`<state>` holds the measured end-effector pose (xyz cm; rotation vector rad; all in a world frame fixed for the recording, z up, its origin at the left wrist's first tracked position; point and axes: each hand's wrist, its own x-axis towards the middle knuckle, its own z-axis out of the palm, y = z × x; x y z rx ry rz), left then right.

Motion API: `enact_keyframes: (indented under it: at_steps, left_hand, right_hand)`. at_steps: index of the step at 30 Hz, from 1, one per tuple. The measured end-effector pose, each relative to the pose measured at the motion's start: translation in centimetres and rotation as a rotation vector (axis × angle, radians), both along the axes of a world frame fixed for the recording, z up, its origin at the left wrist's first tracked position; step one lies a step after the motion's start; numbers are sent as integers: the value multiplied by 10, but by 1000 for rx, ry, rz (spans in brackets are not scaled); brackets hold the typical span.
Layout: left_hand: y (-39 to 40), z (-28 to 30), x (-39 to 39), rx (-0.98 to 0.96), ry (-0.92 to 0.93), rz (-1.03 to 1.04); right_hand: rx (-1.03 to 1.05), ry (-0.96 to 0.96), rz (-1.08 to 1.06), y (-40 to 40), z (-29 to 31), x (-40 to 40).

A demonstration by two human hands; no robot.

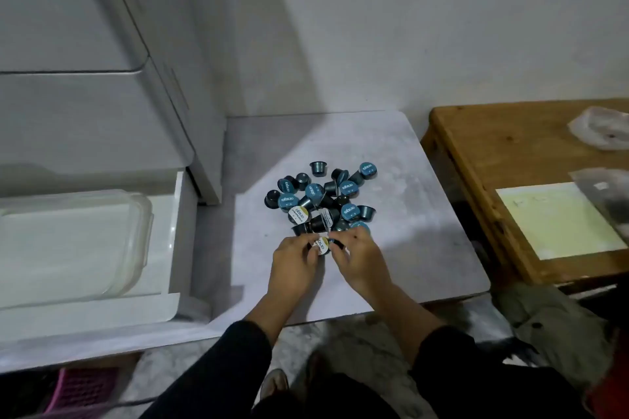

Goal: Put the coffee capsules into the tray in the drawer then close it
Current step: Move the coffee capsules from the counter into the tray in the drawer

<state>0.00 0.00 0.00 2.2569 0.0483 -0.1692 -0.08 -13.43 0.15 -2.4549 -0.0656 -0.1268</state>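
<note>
Left hand (295, 257), right hand (359, 253) pinch capsules at near edge of capsule pile (323, 201) on grey table (425, 231). Gathering step; next: carry left to clear tray (68, 241) in open drawer (177, 241).

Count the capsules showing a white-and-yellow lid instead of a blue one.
3, though more may be hidden in the heap. One lid faces up at the pile's near left, one stands on edge just right of it, and one is between both hands.
</note>
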Motion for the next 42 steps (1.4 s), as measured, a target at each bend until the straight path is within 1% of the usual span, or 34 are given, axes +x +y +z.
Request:
enact_keyframes:
  at_steps: [1,4,6,13,20,22,24,29,31,34,38,42]
  left_hand:
    - [0,-1,1,5,-19,11]
    - [-3,0,2,2,-20,67]
    - [-5,-1,1,-40,-10,97]
    - [-11,-3,-1,-197,63,236]
    - [-14,3,-3,-360,164,366]
    - [-15,5,-3,-401,199,396]
    - [-15,9,-2,-433,208,401]
    - [0,49,12,-531,137,349]
    - [14,77,20,-550,98,283]
    - [43,125,31,-553,47,167]
    - [100,180,37,-429,10,25]
    - [175,215,37,-281,9,-65]
  right_hand:
    - [23,29,-12,-1,-2,3]
    - [-6,123,-49,-5,4,6]
    - [-5,156,-52,-8,2,6]
    - [-50,154,-102,-15,10,6]
    - [9,180,-150,-18,15,6]
    - [86,246,-202,-21,16,7]
    - [217,298,-251,-22,20,9]
    - [524,296,-265,-17,56,30]
    - [578,289,-230,-9,79,45]
    - [602,249,-90,9,120,63]
    - [557,219,98,44,166,78]
    - [553,262,284,94,194,82]
